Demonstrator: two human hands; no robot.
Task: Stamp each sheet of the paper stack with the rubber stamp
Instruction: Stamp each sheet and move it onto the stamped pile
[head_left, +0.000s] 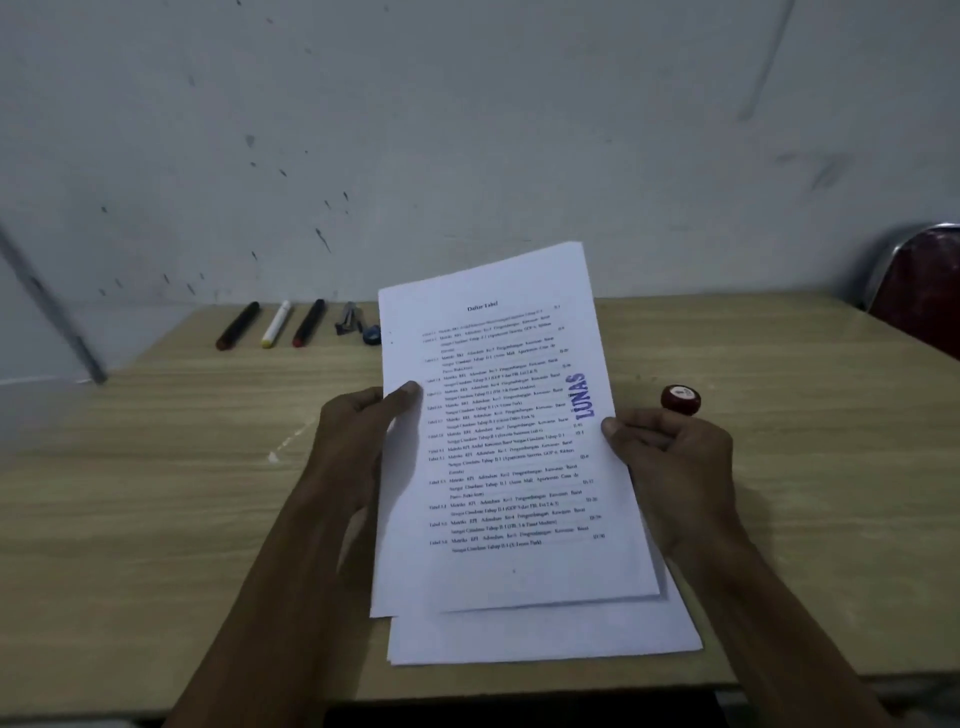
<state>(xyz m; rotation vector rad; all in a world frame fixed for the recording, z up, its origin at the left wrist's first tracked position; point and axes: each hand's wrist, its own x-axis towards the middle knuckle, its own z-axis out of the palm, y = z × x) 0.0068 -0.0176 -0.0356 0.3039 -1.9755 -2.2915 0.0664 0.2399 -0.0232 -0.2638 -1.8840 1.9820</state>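
A printed sheet (509, 441), headed "Daftar Tabel" and marked with a purple "LUNAS" stamp mark (583, 396) near its right margin, is held up at a tilt over the middle of the wooden worktop (156, 467). Its left edge is pinched by the left hand (358, 447), with the thumb laid on the printed face and the fingers hidden behind the paper. Its right edge is pinched by the right hand (670, 457) in the same way, thumb on top. At least one more sheet seems to be held behind the top one, as a second edge is seen along the bottom.

The rest of the paper stack (545, 639) is lying flat on the worktop near its front edge, partly covered by the lifted sheet and slightly skewed to it.

The rubber stamp (680, 399), with a dark red round top, is seen just beyond the right hand; whether it is standing on the worktop or is held by the fingers cannot be told.

Along the back edge of the worktop, toward the left, three markers are laid side by side: a black marker with a red end (238, 326), a white marker with a yellow end (276, 323) and another black marker with a red end (309, 322). Next to them a dark stapler (349, 318) and a small blue object (372, 335) are found. A dark red chair (919, 291) with a metal frame is seen past the back right corner.
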